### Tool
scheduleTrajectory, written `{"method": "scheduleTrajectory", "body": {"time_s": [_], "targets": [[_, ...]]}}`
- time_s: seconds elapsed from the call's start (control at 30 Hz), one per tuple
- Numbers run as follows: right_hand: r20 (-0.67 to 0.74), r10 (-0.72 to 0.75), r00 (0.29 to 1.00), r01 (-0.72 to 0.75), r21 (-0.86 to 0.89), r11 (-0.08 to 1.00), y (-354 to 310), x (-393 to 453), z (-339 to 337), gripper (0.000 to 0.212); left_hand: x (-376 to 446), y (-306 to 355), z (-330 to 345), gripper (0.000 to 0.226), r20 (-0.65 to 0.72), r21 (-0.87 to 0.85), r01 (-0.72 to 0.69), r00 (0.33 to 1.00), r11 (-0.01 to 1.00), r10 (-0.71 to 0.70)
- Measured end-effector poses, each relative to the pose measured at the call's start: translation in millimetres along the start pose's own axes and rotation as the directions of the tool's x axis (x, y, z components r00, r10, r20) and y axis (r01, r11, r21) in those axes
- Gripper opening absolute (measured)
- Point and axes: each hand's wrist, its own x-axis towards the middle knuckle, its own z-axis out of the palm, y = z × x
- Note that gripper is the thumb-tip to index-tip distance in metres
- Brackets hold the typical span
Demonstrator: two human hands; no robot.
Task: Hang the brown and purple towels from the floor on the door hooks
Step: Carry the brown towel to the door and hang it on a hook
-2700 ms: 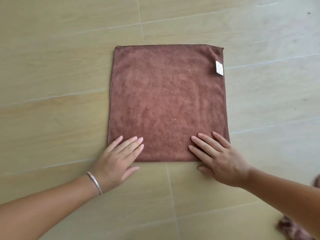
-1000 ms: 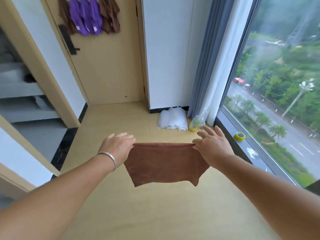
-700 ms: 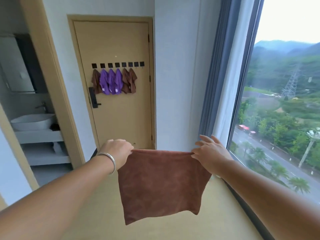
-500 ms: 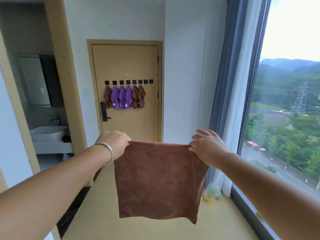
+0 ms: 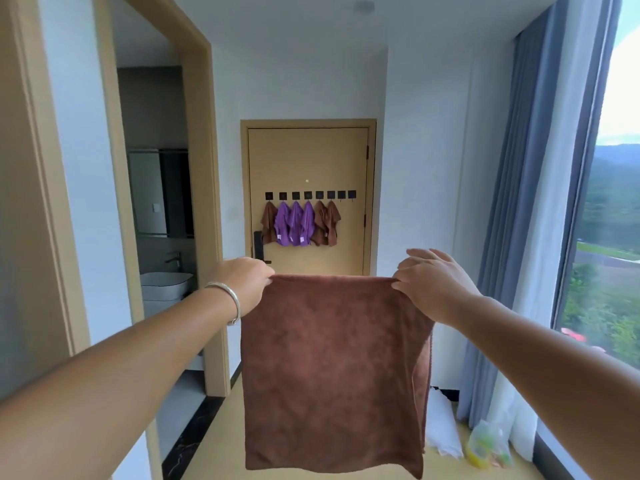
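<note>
A square brown towel (image 5: pixel 332 372) hangs in front of me, stretched flat between both hands. My left hand (image 5: pixel 242 280) grips its top left corner and my right hand (image 5: pixel 429 282) pinches its top right corner. Straight ahead stands the wooden door (image 5: pixel 308 157) with a row of black hooks (image 5: pixel 310 195). Brown towels (image 5: pixel 325 223) and purple towels (image 5: pixel 294 225) hang from the left hooks. The two rightmost hooks (image 5: pixel 347 194) are bare.
A bathroom doorway (image 5: pixel 156 237) with a sink (image 5: pixel 166 285) opens on the left. A big window with blue and white curtains (image 5: pixel 526 237) runs along the right. White cloth (image 5: pixel 443 424) and a yellow bag (image 5: pixel 488 448) lie on the floor by the curtain.
The towel was lifted off the floor by two corners and raised as my view rose from the floor to the door. It now hangs higher, at door level.
</note>
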Motion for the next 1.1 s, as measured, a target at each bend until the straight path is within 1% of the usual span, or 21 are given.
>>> {"method": "scheduleTrajectory", "body": {"time_s": [0.1,0.17,0.27,0.33,0.53,0.7,0.87,1.0,1.1], "targets": [[-0.018,-0.030,0.999,0.029,-0.053,0.998,-7,19,8,0.031,8,-14,12,0.031,-0.046,0.001,0.012,0.999,1.000,-0.012],[-0.016,-0.026,1.000,0.026,-0.027,0.999,-8,34,15,0.035,17,-22,22,0.030,-0.061,0.005,0.014,0.998,1.000,-0.014],[-0.025,-0.066,0.998,0.063,-0.113,0.992,-6,60,30,0.038,37,-34,38,0.030,-0.067,0.001,0.027,0.997,1.000,-0.027],[-0.011,-0.083,0.997,0.081,-0.131,0.988,-2,82,42,0.039,54,-41,50,0.030,-0.076,0.003,0.030,0.997,1.000,-0.030],[-0.033,-0.112,0.993,0.107,-0.127,0.986,23,154,86,0.039,126,-50,99,0.028,-0.084,0.020,0.030,0.996,0.999,-0.028],[-0.024,-0.155,0.988,0.151,-0.117,0.982,63,219,130,0.034,202,-48,138,0.027,-0.101,0.001,0.024,0.995,1.000,-0.024],[-0.052,-0.109,0.993,0.103,-0.110,0.989,99,273,177,0.033,278,-44,178,0.025,-0.131,0.010,0.008,0.991,1.000,-0.007],[-0.078,0.029,0.997,-0.033,-0.047,0.998,118,310,213,0.036,337,-43,207,0.024,-0.140,-0.011,-0.014,0.990,1.000,0.012],[-0.099,0.087,0.991,-0.092,-0.043,0.995,132,342,238,0.037,378,-44,231,0.024,-0.170,-0.011,-0.039,0.985,0.999,0.036]]}}
